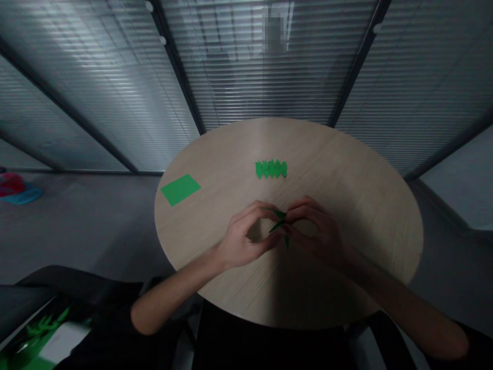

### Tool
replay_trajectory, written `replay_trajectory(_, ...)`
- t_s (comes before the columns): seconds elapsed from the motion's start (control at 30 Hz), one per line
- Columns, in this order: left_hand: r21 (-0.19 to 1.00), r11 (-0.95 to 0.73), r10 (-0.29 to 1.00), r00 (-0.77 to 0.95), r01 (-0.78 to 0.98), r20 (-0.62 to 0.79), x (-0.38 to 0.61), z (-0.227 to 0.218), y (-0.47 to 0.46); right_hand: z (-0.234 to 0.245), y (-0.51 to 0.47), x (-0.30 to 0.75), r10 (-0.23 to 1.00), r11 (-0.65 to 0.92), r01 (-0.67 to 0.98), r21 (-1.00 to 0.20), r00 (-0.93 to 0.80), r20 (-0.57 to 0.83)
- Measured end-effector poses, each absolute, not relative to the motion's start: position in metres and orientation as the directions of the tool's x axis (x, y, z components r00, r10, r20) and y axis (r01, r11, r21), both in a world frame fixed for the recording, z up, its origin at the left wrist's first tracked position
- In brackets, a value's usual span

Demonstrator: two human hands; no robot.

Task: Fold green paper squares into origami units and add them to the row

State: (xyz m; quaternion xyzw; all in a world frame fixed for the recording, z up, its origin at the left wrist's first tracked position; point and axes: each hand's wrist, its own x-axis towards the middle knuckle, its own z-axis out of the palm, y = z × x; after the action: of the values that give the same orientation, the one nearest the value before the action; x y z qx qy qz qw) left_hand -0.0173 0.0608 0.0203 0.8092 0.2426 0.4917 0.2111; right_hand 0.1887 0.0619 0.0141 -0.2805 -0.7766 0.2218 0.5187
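Observation:
Over the middle of the round table (231,149), both of my hands meet at a folded piece of green paper (278,224). My left hand (246,234) pinches it from the left, thumb below and fingers above. From the right, my right hand (318,231) pinches the same paper, its fingers curled and in shadow. Dark green points stick out between the fingertips; the rest of the fold is hidden. Beyond the hands lies a row of joined, zigzag green paper pieces (271,168). A flat green paper sheet (181,189) rests near the table's left edge.
At the lower left, a dark chair (77,275) stands beside the table, with green paper pieces (42,329) and a white item (64,341) near it. Glass partitions with blinds (265,87) rise behind the table. Red and blue things (19,190) lie on the floor far left.

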Motion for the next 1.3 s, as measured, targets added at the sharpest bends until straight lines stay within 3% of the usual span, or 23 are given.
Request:
replay_trajectory(0.17,0.63,-0.757,0.64,0.39,0.175,0.661,-0.017,0.017,0.062,0.015,0.06,0.187,0.651,0.759,0.242,-0.605,-0.287,0.702)
replay_trajectory(0.53,0.744,-0.652,0.738,0.353,0.149,0.576,-0.02,0.012,0.061,0.013,0.059,0.19,0.685,0.724,0.187,-0.664,-0.306,0.661)
replay_trajectory(0.83,0.798,-0.602,0.762,0.314,0.024,0.566,-0.017,0.001,0.06,0.01,0.059,0.189,0.609,0.791,0.218,-0.571,-0.36,0.706)
replay_trajectory(1.3,0.876,-0.482,0.842,0.269,-0.013,0.467,-0.019,0.006,0.063,0.014,0.058,0.189,0.726,0.683,0.194,-0.704,-0.281,0.627)
